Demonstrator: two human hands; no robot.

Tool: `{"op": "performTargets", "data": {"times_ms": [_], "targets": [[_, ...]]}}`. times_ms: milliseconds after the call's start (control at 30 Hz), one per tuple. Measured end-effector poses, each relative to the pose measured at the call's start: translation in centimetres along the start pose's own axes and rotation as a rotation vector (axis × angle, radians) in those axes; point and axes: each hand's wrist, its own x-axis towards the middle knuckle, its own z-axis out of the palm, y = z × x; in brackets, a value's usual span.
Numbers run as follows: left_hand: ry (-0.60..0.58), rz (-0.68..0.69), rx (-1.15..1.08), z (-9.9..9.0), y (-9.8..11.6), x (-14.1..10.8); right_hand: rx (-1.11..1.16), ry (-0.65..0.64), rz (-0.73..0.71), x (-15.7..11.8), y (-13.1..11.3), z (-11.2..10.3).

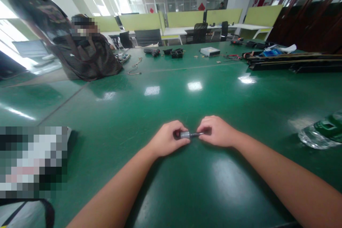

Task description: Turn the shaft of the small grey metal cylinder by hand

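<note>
Just above the green table, my left hand has its fingers closed around a small grey cylinder. A thin dark rod sticks out of the cylinder's right end. The fingertips of my right hand pinch the far end of this rod. Both hands are level with each other, a short gap apart, and the rod spans that gap. The cylinder's left end is partly hidden in my left hand.
A clear bottle with a green label lies at the right edge. A dark bag sits back left, near a standing person. Long black bars and a silver box lie toward the back. A blurred-out object is at left.
</note>
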Motion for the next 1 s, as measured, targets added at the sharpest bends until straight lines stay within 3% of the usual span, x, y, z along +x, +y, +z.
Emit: {"op": "performTargets", "data": {"times_ms": [233,533,700,833,1000], "targets": [[0.002,-0.003,-0.003,0.0,0.1,0.0,0.010,-0.021,0.022,-0.1,0.0,-0.5],[0.002,-0.003,0.011,0.0,-0.1,-0.1,0.040,-0.075,0.183,-0.9,1.6,-2.7],[-0.002,0.001,0.021,0.0,-0.2,0.0,0.092,-0.085,0.088,-0.2,0.9,-1.0],[0.023,0.020,0.039,0.1,-0.2,0.1,0.076,-0.015,-0.003,1.0,-0.2,1.2],[0.025,0.016,0.039,0.0,0.2,0.1,0.028,0.038,-0.005,1.4,-0.5,2.2]]}}
